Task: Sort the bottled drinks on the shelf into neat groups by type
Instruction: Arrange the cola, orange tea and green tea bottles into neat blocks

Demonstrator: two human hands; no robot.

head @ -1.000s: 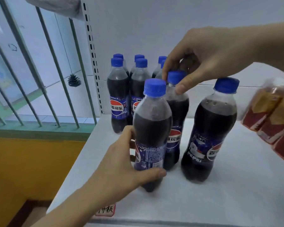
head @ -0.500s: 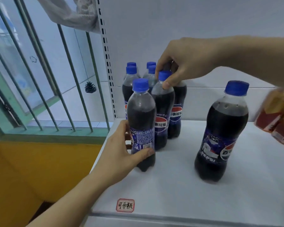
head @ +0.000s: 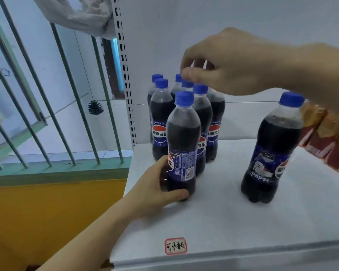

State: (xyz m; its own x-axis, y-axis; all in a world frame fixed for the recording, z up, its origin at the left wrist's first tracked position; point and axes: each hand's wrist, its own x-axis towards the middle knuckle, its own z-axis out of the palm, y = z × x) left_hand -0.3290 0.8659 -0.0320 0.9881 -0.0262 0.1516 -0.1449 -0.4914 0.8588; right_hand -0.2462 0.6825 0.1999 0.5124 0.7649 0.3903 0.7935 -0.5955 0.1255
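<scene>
Red-labelled bottles (head: 329, 141) crowd the lone cola bottle (head: 270, 151) on the shelf (head: 243, 222).

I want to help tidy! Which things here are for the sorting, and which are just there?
For the sorting:
- cluster of Pepsi bottles
- front Pepsi bottle in the left hand
- lone Pepsi bottle
- red-labelled bottles
- shelf

Just there:
- pine cone
- window bars
- handwritten shelf label

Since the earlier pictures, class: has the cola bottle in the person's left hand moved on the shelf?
Yes. The held cola bottle has gone back toward the rear wall, joining the cola cluster and ending farther from the red-bordered label at the shelf's front edge.
</scene>
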